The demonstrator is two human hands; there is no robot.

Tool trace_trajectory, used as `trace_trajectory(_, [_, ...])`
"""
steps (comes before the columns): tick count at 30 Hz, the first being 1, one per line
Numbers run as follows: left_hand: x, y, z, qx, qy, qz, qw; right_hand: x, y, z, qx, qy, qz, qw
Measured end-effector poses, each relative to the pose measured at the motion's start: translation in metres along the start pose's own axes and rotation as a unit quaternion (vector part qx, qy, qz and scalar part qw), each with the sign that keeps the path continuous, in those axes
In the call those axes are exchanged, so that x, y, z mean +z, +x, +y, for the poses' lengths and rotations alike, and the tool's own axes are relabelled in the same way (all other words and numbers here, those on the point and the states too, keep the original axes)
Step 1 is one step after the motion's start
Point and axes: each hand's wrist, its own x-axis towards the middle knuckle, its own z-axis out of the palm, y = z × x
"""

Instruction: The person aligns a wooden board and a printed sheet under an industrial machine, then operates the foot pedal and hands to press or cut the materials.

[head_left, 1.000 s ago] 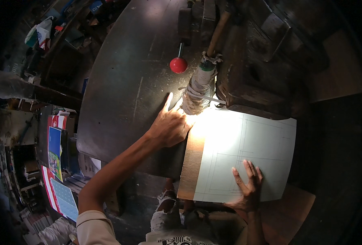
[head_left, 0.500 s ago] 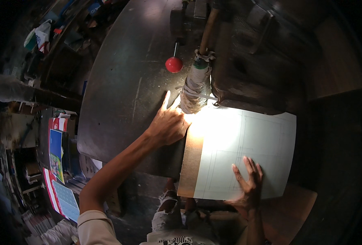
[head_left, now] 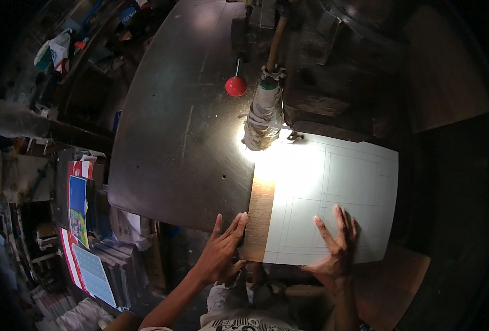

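Observation:
A wooden board (head_left: 260, 220) lies on a dark metal machine table, its left strip bare and the rest covered by a white sheet (head_left: 360, 182) with thin ruled lines. My left hand (head_left: 221, 251) is at the board's near left corner. Its fingers are stretched out, the fingertips at the left edge and the thumb by the near edge. My right hand (head_left: 337, 251) rests with spread fingers on the sheet, its thumb at the near edge. Neither hand is closed around the board. A lamp wrapped in tape (head_left: 265, 118) shines brightly on the board's far left part.
The machine table (head_left: 167, 149) extends to the left, with a red ball knob (head_left: 235, 86) above it. A dark machine body (head_left: 332, 99) overhangs the sheet's far edge. Calendars and stacked panels (head_left: 93, 273) stand at the lower left. A brown panel (head_left: 393, 281) lies at the lower right.
My left hand has drawn back toward me from beside the lamp to the board's near left corner. My right hand stays on the sheet, and the board has hardly shifted.

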Motion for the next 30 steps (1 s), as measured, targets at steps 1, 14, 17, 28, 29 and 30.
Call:
trace_trajectory(1, [0.0013, 0.0006, -0.0002, 0.002, -0.003, 0.002, 1.000, -0.0006, 0.0001, 0.0010, 0.000, -0.004, 0.000, 1.000])
trace_trajectory(14, [0.0009, 0.0013, -0.0024, 0.010, 0.010, 0.009, 1.000, 0.0052, -0.0019, 0.0045, -0.010, -0.018, 0.002, 1.000])
trace_trajectory(17, [0.0007, 0.0023, -0.0026, 0.004, 0.007, 0.005, 1.000, 0.0060, -0.0018, 0.0047, -0.012, -0.018, 0.008, 1.000])
trace_trajectory(28, [0.0031, 0.0029, -0.0039, 0.007, 0.014, 0.015, 1.000, 0.0014, 0.0016, 0.0001, -0.009, -0.014, 0.006, 1.000])
trace_trajectory(29, [0.0014, 0.0021, -0.0027, 0.002, 0.018, 0.014, 1.000, 0.0007, 0.0034, -0.0010, -0.021, -0.021, 0.010, 0.999])
trace_trajectory(30, [-0.0004, 0.0017, -0.0019, -0.002, 0.021, 0.012, 1.000, 0.0001, 0.0047, -0.0017, -0.034, -0.028, 0.015, 0.999])
